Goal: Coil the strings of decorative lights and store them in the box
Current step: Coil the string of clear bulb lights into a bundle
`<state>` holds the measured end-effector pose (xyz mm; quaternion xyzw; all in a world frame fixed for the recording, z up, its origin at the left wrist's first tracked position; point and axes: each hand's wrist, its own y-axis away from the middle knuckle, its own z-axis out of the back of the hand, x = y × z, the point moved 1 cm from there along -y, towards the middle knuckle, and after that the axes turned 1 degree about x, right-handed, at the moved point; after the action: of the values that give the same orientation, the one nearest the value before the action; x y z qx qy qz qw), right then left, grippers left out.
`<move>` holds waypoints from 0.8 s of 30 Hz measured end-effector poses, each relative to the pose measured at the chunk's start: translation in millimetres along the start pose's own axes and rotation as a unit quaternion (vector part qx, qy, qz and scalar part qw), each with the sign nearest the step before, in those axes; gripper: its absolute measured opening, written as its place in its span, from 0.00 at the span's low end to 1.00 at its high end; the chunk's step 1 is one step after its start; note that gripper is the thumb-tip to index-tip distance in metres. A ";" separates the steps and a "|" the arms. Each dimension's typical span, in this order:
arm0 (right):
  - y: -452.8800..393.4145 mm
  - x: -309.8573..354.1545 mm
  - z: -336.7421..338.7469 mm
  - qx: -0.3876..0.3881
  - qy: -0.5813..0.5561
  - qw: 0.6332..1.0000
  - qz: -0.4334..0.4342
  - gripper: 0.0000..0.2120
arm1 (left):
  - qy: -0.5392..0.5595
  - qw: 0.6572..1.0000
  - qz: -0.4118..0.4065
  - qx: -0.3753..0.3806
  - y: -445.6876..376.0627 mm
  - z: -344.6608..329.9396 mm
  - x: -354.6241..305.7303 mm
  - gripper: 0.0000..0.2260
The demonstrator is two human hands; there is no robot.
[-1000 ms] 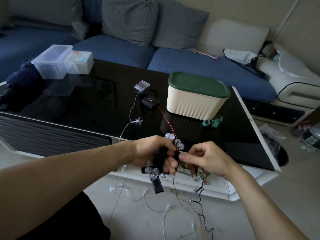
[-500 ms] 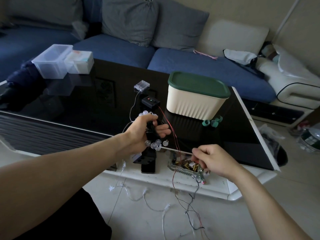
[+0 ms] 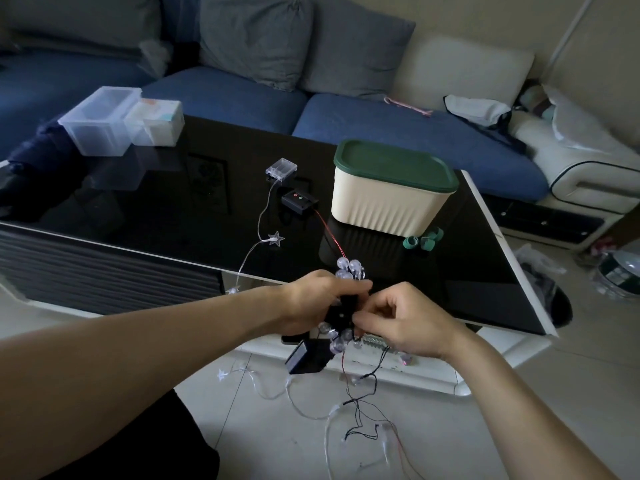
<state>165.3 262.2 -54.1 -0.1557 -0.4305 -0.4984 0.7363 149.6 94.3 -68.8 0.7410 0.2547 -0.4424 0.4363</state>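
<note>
At the lower centre of the frame the left hand (image 3: 320,306) was clenched around a bundle of globe lights (image 3: 348,268), a few bulbs poking out above the knuckles and more below the palm. The right hand (image 3: 405,322) met it there, fingertips pinched on the wire against the bundle — apparently laying on another turn. A small black box (image 3: 306,356) hung just beneath the hands.

The rest of that string trailed down to the floor (image 3: 433,441) at lower right, its black and red wires loosely crossed with a clear star string (image 3: 277,239) that ran up over the edge of the black table (image 3: 156,209) to a clear battery case (image 3: 281,169). The storage box (image 3: 388,199), cream with its green lid on, sat at centre right of the table.

The likely trouble was that tangle on the floor: pulling more slack could drag the star string along or knot the two together. The bulbs crowded in one fist could also slip and let the coil spring loose.
</note>
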 end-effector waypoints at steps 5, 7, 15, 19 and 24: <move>2.0 -3.3 -3.4 -0.031 0.007 1.000 -0.003 0.12 | -0.047 0.997 0.021 0.063 1.0 -5.3 4.9 0.20; 0.3 -3.9 -3.4 -0.090 0.039 0.995 0.000 0.09 | -0.054 0.996 0.024 0.069 -0.9 -5.2 4.3 0.19; -2.9 -12.1 4.5 -0.110 0.038 0.993 -0.019 0.30 | -0.170 0.974 0.034 0.147 5.7 -2.0 -0.1 0.18; -7.9 -22.9 2.8 -0.096 -0.055 0.994 -0.007 0.36 | -0.185 0.967 0.045 0.167 6.9 4.3 -3.6 0.20; -2.0 -25.7 13.0 -0.020 -0.039 0.999 -0.027 0.28 | -0.197 0.969 0.035 0.145 4.9 26.1 2.0 0.19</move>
<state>153.9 285.2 -67.2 -0.1777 -0.4528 -0.5205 0.7018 143.0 69.1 -74.5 0.7032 0.0707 -0.5962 0.3809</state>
